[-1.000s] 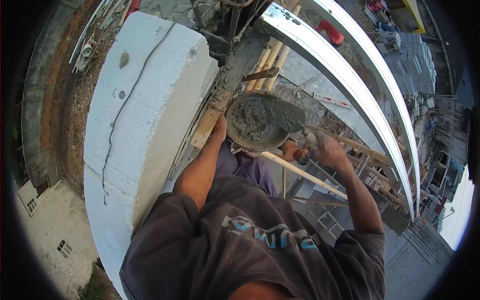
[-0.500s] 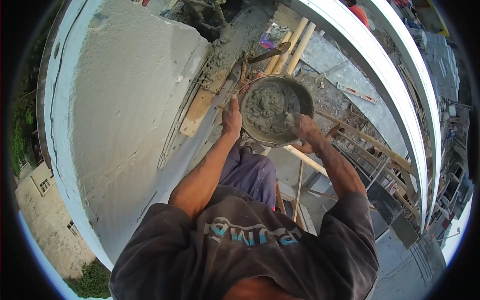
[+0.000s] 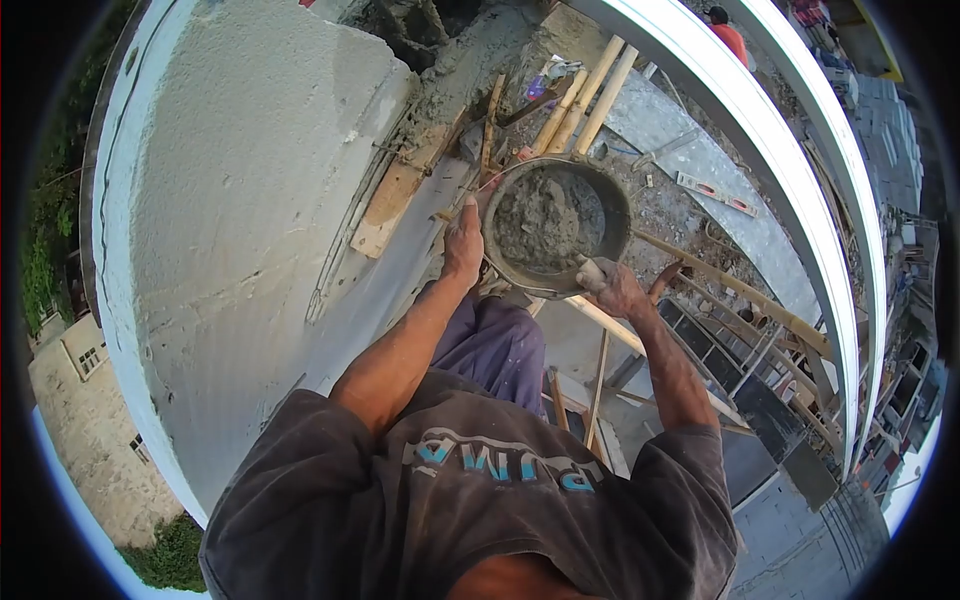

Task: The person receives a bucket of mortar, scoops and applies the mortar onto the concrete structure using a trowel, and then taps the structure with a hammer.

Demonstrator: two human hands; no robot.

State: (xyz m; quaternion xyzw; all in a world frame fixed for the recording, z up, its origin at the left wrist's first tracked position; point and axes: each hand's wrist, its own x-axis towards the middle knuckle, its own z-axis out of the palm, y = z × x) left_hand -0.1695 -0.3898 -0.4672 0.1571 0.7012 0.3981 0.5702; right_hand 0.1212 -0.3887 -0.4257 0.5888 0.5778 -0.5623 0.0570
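A large pale grey block wall with a rough face [image 3: 250, 150] occupies the left side, and a long white beam, bowed in this view [image 3: 800, 210], runs down the right. Between them is positioned a round, dark bucket [image 3: 612, 210], its circular mouth directed up toward the camera. Wet grey mortar [image 3: 540, 220] is contained in it, heaped toward the left. Three light wooden poles [image 3: 580, 100] are laid side by side just beyond the rim, slanted down and left. A light brown board [image 3: 388, 210] lies alongside the wall. The left hand [image 3: 463, 240] is set against the bucket's outer left side, thumb upward; the other fingers are hidden, so their grip cannot be told. The right hand [image 3: 618, 290] is closed, fingers clamped on a stubby, pale tool handle [image 3: 590, 272]. The handle's long axis is angled up and left, into the bucket's mouth.
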